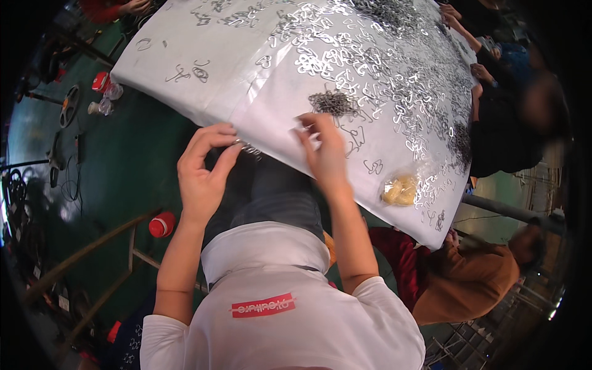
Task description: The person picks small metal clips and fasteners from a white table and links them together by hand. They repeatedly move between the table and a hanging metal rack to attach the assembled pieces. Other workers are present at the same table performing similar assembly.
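Note:
My left hand (205,168) is at the table's near edge, thumb and fingertips pinched on a short bunch of metal hooks (250,150) that sticks out to the right, just off the edge. To its right my right hand (325,151) hovers over the tabletop with fingers curled toward the thumb. Motion smears its fingertips, and whatever they may hold I cannot make out. Just beyond this hand lies a dense dark pile of metal hooks (333,103). Several loose bent-wire hooks (354,139) are scattered to its right.
Shiny S-shaped hooks (394,74) spread thickly over the white-covered table (216,77). A clear bag with yellowish contents (399,189) lies near the right corner. Other people's hands (453,20) work along the far right side. A red round container (161,224) and metal rails (92,246) are at left.

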Tool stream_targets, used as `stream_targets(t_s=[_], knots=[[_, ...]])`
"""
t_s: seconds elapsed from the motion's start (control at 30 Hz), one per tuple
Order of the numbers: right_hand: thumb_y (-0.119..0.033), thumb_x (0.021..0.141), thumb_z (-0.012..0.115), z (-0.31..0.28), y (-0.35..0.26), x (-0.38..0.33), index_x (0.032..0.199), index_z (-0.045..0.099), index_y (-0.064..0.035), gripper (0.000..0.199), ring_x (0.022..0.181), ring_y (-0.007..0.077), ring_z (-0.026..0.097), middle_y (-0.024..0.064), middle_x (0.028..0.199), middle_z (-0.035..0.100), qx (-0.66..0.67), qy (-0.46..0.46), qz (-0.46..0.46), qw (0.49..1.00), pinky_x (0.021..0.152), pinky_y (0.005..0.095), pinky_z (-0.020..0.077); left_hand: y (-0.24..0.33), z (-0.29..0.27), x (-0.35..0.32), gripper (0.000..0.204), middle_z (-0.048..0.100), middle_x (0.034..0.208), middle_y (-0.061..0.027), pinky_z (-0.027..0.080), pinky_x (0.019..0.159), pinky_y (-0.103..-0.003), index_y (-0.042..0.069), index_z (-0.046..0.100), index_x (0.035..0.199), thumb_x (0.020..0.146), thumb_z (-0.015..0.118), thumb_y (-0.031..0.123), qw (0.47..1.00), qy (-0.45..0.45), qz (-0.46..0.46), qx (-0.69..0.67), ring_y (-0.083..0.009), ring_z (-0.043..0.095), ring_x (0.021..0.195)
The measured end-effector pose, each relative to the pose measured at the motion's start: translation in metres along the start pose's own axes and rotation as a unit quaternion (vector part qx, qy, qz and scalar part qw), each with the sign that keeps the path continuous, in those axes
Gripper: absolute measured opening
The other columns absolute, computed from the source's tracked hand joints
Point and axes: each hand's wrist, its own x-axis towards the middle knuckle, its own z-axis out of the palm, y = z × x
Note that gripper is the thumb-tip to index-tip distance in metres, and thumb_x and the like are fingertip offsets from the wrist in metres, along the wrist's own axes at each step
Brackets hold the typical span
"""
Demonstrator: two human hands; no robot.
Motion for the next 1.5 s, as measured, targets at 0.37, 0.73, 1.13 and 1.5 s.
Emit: stream_targets(t_s=[0.37, 0.73, 1.13, 1.5], knots=[[-0.028, 0.087, 0.063, -0.008, 0.073, 0.028, 0.106, 0.066, -0.0125, 0.024, 0.088, 0.0308, 0.064, 0.0124, 0.106, 0.06, -0.171, -0.04, 0.078, 0.981, 0.076, 0.0409, 0.0509, -0.008, 0.002, -0.006, 0.01, 0.066, 0.099, -0.0118, 0.046, 0.086, -0.029, -0.001, 0.066, 0.092, 0.082, 0.065, -0.003, 0.999, -0.002, -0.039, -0.011, -0.0185, 0.062, 0.094], [-0.021, 0.086, 0.063, -0.091, 0.129, 0.061, 0.091, 0.064, -0.0053, 0.016, 0.091, 0.0331, 0.063, 0.0136, 0.096, 0.063, -0.401, -0.14, 0.154, 0.892, 0.078, 0.0437, 0.0488, -0.004, 0.001, -0.014, 0.011, 0.067, 0.09, -0.0068, 0.047, 0.08, -0.025, -0.001, 0.067, 0.092, 0.081, 0.066, -0.004, 0.999, -0.002, -0.033, -0.002, -0.0139, 0.062, 0.085], [-0.005, 0.088, 0.064, -0.014, -0.024, 0.012, 0.094, 0.062, 0.001, 0.009, 0.066, 0.0084, 0.059, 0.0046, 0.08, 0.063, 0.339, -0.136, 0.208, 0.907, 0.052, 0.022, 0.0466, -0.004, 0.003, -0.027, 0.013, 0.07, 0.085, -0.0069, 0.05, 0.071, -0.027, 0.001, 0.069, 0.088, 0.076, 0.072, -0.002, 0.998, 0.025, -0.001, 0.054, -0.0167, 0.065, 0.076], [-0.004, 0.09, 0.061, 0.018, -0.075, -0.009, 0.093, 0.059, -0.0023, 0.004, 0.082, 0.0065, 0.05, 0.0017, 0.104, 0.051, 0.368, -0.167, 0.111, 0.908, 0.068, 0.0204, 0.0403, -0.008, -0.001, -0.038, 0.012, 0.068, 0.08, -0.0046, 0.045, 0.076, -0.034, 0.005, 0.069, 0.083, 0.073, 0.074, 0.001, 0.986, 0.059, 0.107, 0.116, -0.021, 0.062, 0.074]])
